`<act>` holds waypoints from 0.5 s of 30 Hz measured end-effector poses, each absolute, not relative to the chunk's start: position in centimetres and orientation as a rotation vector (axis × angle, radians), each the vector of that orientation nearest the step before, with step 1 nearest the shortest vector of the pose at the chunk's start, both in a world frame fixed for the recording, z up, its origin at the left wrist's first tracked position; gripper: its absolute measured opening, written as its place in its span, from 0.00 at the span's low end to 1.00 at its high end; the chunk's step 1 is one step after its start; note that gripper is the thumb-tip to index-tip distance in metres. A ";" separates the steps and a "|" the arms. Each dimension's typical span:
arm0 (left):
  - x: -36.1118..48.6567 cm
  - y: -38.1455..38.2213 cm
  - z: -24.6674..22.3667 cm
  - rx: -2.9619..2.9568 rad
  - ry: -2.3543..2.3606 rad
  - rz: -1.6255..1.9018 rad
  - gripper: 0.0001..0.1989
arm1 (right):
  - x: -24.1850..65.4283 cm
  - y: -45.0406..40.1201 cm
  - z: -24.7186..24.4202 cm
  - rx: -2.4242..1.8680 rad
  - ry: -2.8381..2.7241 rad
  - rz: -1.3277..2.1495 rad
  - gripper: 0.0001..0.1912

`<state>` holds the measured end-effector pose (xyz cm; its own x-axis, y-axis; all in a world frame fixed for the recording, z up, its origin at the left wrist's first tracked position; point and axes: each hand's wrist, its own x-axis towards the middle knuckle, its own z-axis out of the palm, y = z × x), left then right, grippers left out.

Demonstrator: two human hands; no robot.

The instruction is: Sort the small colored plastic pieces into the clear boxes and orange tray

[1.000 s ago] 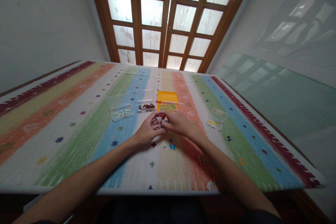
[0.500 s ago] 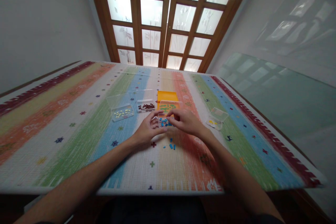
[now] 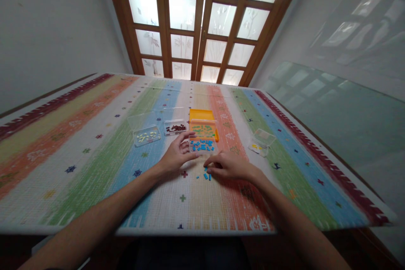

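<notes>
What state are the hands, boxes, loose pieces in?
Left hand: curved around blue-piece box
Right hand: at loose blue pieces, grip unclear
Blue-piece box: holding pieces
Loose blue pieces: scattered on cloth
Pale-piece box: open
Brown-piece box: open
Green-piece box: holding pieces
Yellow-piece box: open

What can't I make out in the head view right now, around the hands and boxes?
Right hand, head view: whether it grips a loose blue piece; its fingers cover the contact.
Left hand, head view: which fingers touch the clear box of blue pieces; the hand itself hides this.
Dark brown pieces, head view: their number; too small and crowded.
Right forearm, head view: the arm beyond, cut off by the bottom edge.
</notes>
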<state>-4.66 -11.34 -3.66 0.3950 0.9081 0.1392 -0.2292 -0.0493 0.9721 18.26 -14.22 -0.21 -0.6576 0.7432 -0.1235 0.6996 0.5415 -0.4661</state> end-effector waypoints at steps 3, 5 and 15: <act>-4.7 -11.3 -3.7 1.292 0.705 1.052 0.32 | 18.2 -14.2 -0.6 -1.259 -2.672 0.704 0.11; -4.7 -11.3 -3.7 1.289 0.709 1.052 0.32 | 18.2 -14.2 -0.6 -1.271 -2.675 0.687 0.11; -4.6 -11.2 -3.7 1.280 0.712 1.046 0.33 | 18.4 -14.5 -0.7 -1.330 -2.655 0.722 0.10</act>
